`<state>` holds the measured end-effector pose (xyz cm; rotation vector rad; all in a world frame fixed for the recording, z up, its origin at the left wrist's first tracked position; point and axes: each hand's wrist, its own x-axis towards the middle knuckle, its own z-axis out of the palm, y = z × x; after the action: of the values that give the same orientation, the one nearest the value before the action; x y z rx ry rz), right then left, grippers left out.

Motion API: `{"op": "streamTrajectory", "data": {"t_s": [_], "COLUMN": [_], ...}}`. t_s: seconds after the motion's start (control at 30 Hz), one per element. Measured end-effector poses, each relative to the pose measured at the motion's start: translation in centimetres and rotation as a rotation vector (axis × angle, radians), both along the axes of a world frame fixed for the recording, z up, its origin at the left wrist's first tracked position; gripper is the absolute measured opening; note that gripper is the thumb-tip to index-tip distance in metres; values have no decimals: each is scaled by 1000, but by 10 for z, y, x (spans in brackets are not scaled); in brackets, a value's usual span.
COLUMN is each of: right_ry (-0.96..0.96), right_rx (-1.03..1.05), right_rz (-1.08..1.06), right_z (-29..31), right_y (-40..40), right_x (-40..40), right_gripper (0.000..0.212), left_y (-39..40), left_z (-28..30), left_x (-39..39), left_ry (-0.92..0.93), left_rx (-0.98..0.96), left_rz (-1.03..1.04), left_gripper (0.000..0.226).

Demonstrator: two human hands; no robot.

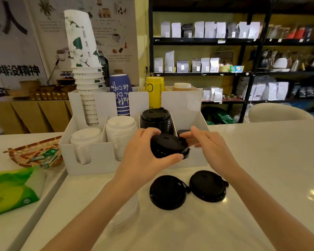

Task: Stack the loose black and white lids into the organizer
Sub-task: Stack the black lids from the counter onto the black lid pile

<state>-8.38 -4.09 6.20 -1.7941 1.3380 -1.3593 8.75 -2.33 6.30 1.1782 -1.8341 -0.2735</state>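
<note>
- At the far left of the organizer (91,156), 2 front slots already held stacks of white lids (121,131), so no move was called for there.
- Your left hand (143,156) was closed around the held black lids (168,145), thumb under the near edge and fingers over the far rim; it carried the weight.
- That small bundle sat tilted, its top facing you and its near edge dipping, just in front of and below the black lid stack (156,118) in the third slot.
- The slot lay straight ahead and slightly up from your hands, so I judged the coming move to be a short lift forward, with the bundle levelled first.
- Your right hand (207,144) pinched only the bundle's right rim with its fingertips, steadying it.
- On the bench (261,160), 2 loose black lids (188,189) lay flat and touching, nearest your right forearm.
</note>
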Motion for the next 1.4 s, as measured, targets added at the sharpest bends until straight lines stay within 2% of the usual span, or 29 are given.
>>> {"op": "streamTrajectory", "data": {"t_s": [0.23,0.43,0.6,0.67,0.8,1.17,1.4], "right_ry": [-19,-133,-200,-206,-180,-155,-139], "right_rx": [-157,-107,-46,-37,-2,27,22], "right_rz": [91,171,237,248,278,238,236], "right_z": [42,51,37,32,24,14,8], "right_y": [-26,-61,-86,-94,-103,-117,-116], "right_x": [13,28,33,34,36,31,31], "right_gripper": [28,29,26,32,28,43,37], "left_y": [-26,-66,-91,-97,-105,-105,-103], "left_z": [31,36,24,19,12,11,13], "left_x": [-4,-10,-11,-11,-12,-8,-6], "left_ry": [150,227,136,126,112,37,-54], "left_rx": [-164,-221,-241,-220,-167,-62,-53], "left_rz": [100,204,292,308,329,307,330], "left_gripper": [65,65,68,68,66,62,61]}}
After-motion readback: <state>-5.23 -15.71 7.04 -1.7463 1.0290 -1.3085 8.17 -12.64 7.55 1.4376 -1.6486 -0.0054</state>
